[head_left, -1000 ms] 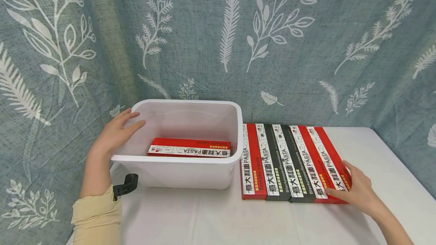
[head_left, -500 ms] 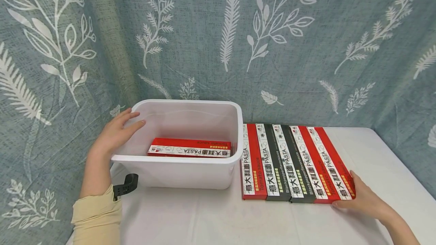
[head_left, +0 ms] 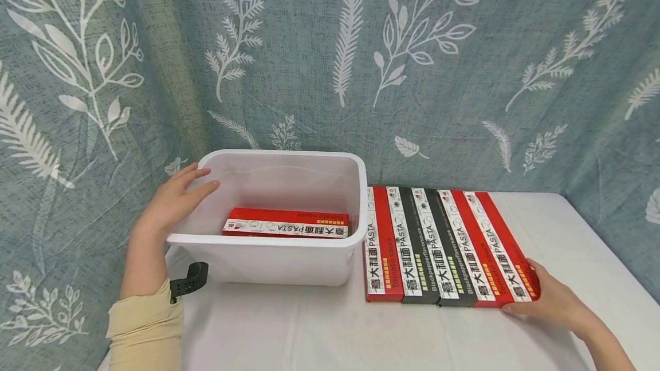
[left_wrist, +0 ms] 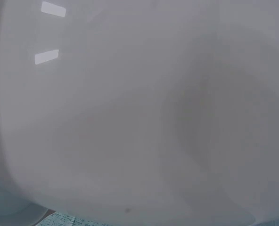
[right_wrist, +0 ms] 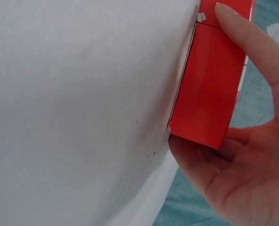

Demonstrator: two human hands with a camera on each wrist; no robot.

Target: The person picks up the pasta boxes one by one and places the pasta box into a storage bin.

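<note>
My right hand (head_left: 559,305) holds the near end of the rightmost red pasta box (head_left: 497,245). In the right wrist view, the thumb crosses onto the neighbouring box's end, while the fingers curl around the outer side of the red box end (right_wrist: 208,84). That box lies last in a row with other red boxes and two black pasta boxes (head_left: 414,245). My left hand (head_left: 172,202) rests on the left rim of a white bin (head_left: 268,262), fingers loosely extended. Inside the bin lies a red tomato-sauce pasta box (head_left: 286,225). The left wrist view shows the bin's white wall (left_wrist: 106,94).
A white cloth (head_left: 319,331) covers the table. Behind it hangs a blue-green curtain (head_left: 309,73) with a white leaf pattern. The bin stands close against the left end of the box row. A black strap mount (head_left: 191,282) sits at my left wrist.
My right hand has shifted right and toward me, from above the last two boxes to the end of the rightmost one. The left hand has kept its place on the rim.
</note>
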